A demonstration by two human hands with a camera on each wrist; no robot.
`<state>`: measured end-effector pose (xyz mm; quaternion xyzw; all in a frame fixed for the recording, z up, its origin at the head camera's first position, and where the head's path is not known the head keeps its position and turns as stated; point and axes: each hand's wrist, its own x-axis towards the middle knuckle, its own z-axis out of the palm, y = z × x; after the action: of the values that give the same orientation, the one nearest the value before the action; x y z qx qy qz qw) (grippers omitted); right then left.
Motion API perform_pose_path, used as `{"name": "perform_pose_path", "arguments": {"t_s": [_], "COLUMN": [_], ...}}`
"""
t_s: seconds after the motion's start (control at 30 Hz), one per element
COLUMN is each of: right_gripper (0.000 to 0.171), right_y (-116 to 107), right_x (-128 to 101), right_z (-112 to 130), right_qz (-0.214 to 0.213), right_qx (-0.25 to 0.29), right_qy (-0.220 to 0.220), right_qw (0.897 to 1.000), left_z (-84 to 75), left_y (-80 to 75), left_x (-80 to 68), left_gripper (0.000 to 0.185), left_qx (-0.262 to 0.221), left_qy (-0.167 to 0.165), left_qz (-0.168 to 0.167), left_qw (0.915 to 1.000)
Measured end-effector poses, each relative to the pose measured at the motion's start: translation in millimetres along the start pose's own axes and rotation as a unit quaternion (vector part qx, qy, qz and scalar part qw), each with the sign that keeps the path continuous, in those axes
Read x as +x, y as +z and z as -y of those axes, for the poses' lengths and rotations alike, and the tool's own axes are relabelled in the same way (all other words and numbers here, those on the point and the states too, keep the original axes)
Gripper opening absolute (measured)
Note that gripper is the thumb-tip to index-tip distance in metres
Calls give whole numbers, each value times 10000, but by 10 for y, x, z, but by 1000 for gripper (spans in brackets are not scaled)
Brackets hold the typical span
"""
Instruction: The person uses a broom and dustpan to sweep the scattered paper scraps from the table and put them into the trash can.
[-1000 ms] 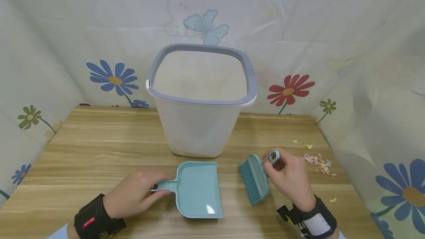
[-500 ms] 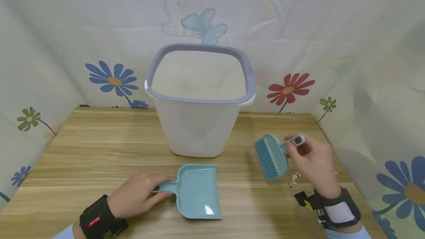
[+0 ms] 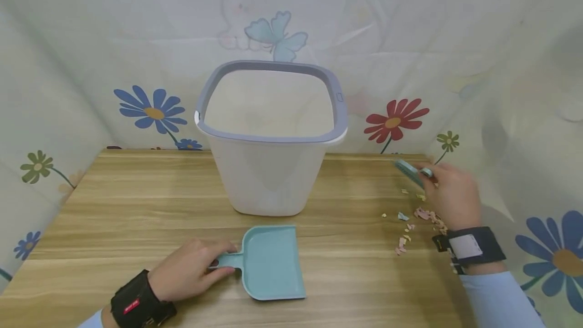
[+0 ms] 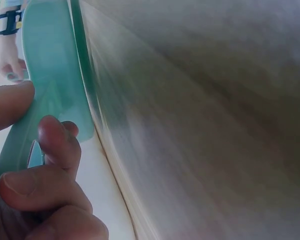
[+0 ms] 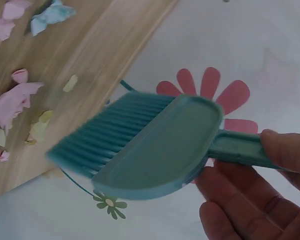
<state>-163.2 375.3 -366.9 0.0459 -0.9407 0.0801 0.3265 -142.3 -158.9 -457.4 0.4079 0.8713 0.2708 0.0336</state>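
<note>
My left hand (image 3: 193, 267) grips the handle of a light blue dustpan (image 3: 272, 262), which lies near the table's front with its wide edge facing right. In the left wrist view, thumb and fingers wrap the dustpan handle (image 4: 20, 145). At the far right, my right hand (image 3: 453, 194) pinches a small teal hand brush (image 5: 160, 145) by its handle. The brush is held up over the table's back right corner, its bristles (image 5: 110, 130) pointing left in the right wrist view. Torn paper scraps (image 3: 423, 214) in pink, yellow and blue lie on the table below and beside the right hand.
A tall white bin (image 3: 268, 176) with a grey-blue rim stands at the middle back, behind the dustpan. The wooden table (image 3: 150, 206) is bounded at the back and sides by a white curtain (image 3: 182, 54) printed with flowers.
My right hand has lifted the brush and carried it right and back, tilting it. Several paper scraps now lie farther left than before. The left hand and dustpan have barely moved.
</note>
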Motion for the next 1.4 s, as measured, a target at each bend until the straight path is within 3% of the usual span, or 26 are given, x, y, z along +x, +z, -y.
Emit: {"name": "perform_pose_path", "arguments": {"t_s": [0.17,0.33,0.63,0.93,1.07,1.23,1.4], "right_gripper": [16,16,12,5,5,5,4], "right_y": [34,18,106,147,127,43,-65], "right_x": [-117,-190,-266,-272,-253,-235,-228], "right_z": [21,196,757,1305,1411,1379,1258], "right_qz": [187,373,142,332,203,-254,-533], "right_qx": [-53,89,572,1160,1454,1830,1658], "right_qy": [165,129,-618,-860,-671,-28,366], "right_qw": [9997,9992,9963,9890,9869,9828,9840], "left_z": [4,16,-2,-20,-39,-55,-59], "left_y": [10,10,8,-1,-15,-19,-14], "left_x": [-3,2,22,69,90,111,125], "left_gripper": [28,28,27,32,31,32,30], "left_qx": [-13,-28,-29,-64,-44,76,186], "left_qy": [-107,-144,-98,-75,-88,-112,-62], "left_qz": [113,150,118,106,85,104,60], "left_qw": [9999,9998,9999,9999,9999,9999,9998]}}
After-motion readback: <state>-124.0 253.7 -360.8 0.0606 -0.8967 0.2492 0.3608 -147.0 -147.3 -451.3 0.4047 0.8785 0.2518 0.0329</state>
